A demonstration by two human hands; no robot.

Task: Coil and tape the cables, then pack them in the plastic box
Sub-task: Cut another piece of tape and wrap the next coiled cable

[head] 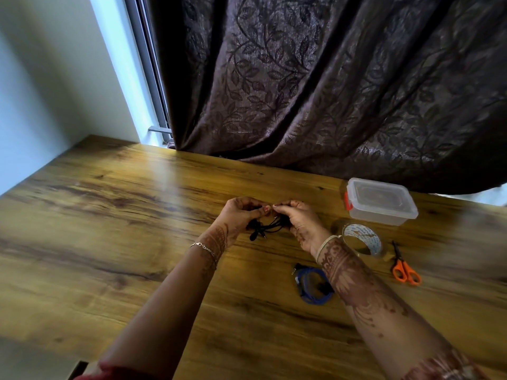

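Observation:
A thin black cable [267, 227] hangs in a loose bundle between my two hands, just above the wooden table [137, 215]. My left hand [241, 215] and my right hand [297, 218] both pinch it at the top, fingertips nearly touching. A coiled blue cable [311, 286] lies on the table nearer to me, partly under my right forearm. The clear plastic box [380, 201] with its lid on and an orange latch stands at the back right. A roll of clear tape [362, 239] lies in front of the box.
Orange-handled scissors [404, 268] lie to the right of the tape roll. A dark patterned curtain [329, 78] hangs over the table's far edge. A white wall and a window frame are at the left.

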